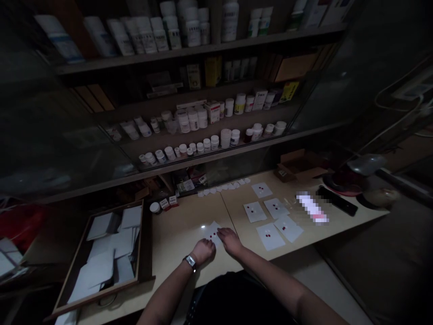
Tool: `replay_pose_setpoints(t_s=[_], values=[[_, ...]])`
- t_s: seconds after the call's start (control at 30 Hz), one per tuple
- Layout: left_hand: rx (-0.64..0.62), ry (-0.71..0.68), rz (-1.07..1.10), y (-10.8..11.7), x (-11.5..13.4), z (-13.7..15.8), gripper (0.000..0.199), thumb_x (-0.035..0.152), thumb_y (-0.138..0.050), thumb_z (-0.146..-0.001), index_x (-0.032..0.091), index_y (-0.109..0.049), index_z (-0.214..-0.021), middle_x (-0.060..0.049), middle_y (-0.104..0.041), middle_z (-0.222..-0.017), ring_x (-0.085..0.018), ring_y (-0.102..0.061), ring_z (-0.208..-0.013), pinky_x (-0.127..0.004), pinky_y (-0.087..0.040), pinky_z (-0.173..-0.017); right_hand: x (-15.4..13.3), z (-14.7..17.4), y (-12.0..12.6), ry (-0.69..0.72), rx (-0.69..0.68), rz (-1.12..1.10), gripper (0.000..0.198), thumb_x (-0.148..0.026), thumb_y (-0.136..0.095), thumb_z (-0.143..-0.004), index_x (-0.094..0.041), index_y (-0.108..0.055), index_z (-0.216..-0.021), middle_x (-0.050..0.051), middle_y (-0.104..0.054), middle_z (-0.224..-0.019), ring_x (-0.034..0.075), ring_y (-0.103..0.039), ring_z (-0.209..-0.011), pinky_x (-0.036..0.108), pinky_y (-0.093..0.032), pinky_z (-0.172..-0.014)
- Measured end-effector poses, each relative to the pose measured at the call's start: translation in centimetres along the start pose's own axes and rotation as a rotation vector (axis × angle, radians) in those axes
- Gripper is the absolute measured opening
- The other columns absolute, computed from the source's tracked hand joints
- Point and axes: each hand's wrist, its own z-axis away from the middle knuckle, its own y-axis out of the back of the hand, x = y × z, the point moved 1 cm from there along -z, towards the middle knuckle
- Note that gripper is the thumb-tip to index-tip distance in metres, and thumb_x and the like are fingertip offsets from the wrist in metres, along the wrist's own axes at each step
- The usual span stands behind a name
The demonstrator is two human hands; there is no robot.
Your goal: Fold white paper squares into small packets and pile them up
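Note:
A small white paper sheet (214,226) lies on the pale tabletop, bearing a few dark red tablets (212,235). At its lower left edge is my left hand (203,251), with a watch (190,262) on the wrist; its fingers are curled closed on the paper. My right hand (230,241) pinches the right edge, fingertips beside the tablets. Farther right, several similar paper sheets (270,241) lie flat, each carrying red tablets and what look like small pale ones.
An open drawer (145,253) of white papers stands at left. White bottle (155,207) and small boxes (168,201) sit behind. Small white pieces (225,187) line the back. Right are a dark phone-like object (336,201) and cardboard box (299,167). Bottle-filled shelves (209,160) rise behind.

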Motion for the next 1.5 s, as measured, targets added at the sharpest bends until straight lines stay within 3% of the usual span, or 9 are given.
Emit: replay_pose_setpoints(t_s=[0.13,0.43,0.5,0.7,0.9,1.03,1.2,1.5], values=[[0.022,-0.042,-0.021,0.4,-0.1,-0.5,0.017,0.008,-0.040,-0.089,0.008,-0.055,-0.096,-0.014,-0.064,-0.085,-0.023,-0.062,-0.080,-0.036,-0.048,-0.074,0.0,0.0,0.1,0.016,0.007,-0.008,0.043,-0.010,-0.040,-0.084,-0.016,-0.061,-0.121,0.010,-0.056,-0.131,0.023,-0.050,-0.117,0.038,-0.035,-0.103],[0.045,-0.022,-0.014,0.5,-1.1,-0.1,0.034,0.012,-0.037,-0.093,0.011,-0.040,-0.127,-0.011,-0.065,-0.093,-0.021,-0.062,-0.087,-0.035,-0.048,-0.080,-0.4,0.9,0.4,0.045,-0.014,-0.027,0.051,-0.012,-0.047,-0.076,-0.014,-0.056,-0.126,0.013,-0.049,-0.138,0.024,-0.043,-0.126,0.041,-0.030,-0.108],[0.050,-0.007,-0.001,0.3,-1.1,-0.1,0.033,0.013,-0.039,-0.093,0.012,-0.042,-0.126,-0.010,-0.065,-0.095,-0.021,-0.061,-0.088,-0.034,-0.048,-0.080,-0.6,1.0,0.2,0.019,-0.011,-0.028,0.048,-0.012,-0.046,-0.078,-0.014,-0.057,-0.124,0.013,-0.049,-0.138,0.023,-0.042,-0.128,0.040,-0.031,-0.108],[0.071,0.072,0.085,-0.4,-1.1,-0.2,0.017,0.014,-0.041,-0.091,0.013,-0.058,-0.092,-0.010,-0.063,-0.089,-0.021,-0.060,-0.086,-0.033,-0.048,-0.077,-0.7,0.9,-0.6,-0.035,0.017,-0.035,0.039,-0.014,-0.042,-0.085,-0.014,-0.060,-0.120,0.013,-0.049,-0.138,0.023,-0.044,-0.128,0.039,-0.036,-0.106],[0.112,0.055,0.121,-0.8,-0.8,0.7,0.017,0.023,-0.043,-0.093,0.015,-0.058,-0.098,-0.009,-0.061,-0.095,-0.020,-0.057,-0.092,-0.032,-0.048,-0.080,0.0,1.3,-1.2,0.006,0.034,-0.064,0.042,-0.014,-0.042,-0.085,-0.016,-0.058,-0.124,0.011,-0.047,-0.140,0.021,-0.040,-0.131,0.039,-0.034,-0.108],[0.182,0.015,0.138,-0.7,-0.4,1.3,0.020,0.019,-0.039,-0.094,0.016,-0.057,-0.100,-0.010,-0.059,-0.102,-0.020,-0.052,-0.104,-0.033,-0.046,-0.089,0.4,1.2,-1.0,0.014,0.000,-0.083,0.044,-0.013,-0.042,-0.083,-0.017,-0.058,-0.124,0.010,-0.046,-0.141,0.021,-0.039,-0.132,0.038,-0.033,-0.109],[0.200,0.063,0.163,-0.3,0.0,0.9,0.025,0.024,-0.044,-0.090,0.016,-0.054,-0.113,-0.012,-0.056,-0.114,-0.024,-0.050,-0.109,-0.042,-0.039,-0.100,0.5,1.1,-0.9,0.027,-0.012,-0.090,0.044,-0.013,-0.043,-0.083,-0.016,-0.058,-0.124,0.010,-0.045,-0.142,0.021,-0.038,-0.132,0.037,-0.033,-0.108],[0.159,0.003,0.153,-0.2,-1.2,0.9,0.022,0.018,-0.046,-0.089,0.012,-0.054,-0.109,-0.016,-0.055,-0.118,-0.026,-0.050,-0.111,-0.037,-0.046,-0.091,0.1,0.9,-0.3,0.053,-0.030,-0.072,0.042,-0.010,-0.042,-0.081,-0.013,-0.060,-0.119,0.014,-0.047,-0.139,0.023,-0.041,-0.129,0.041,-0.026,-0.111]])
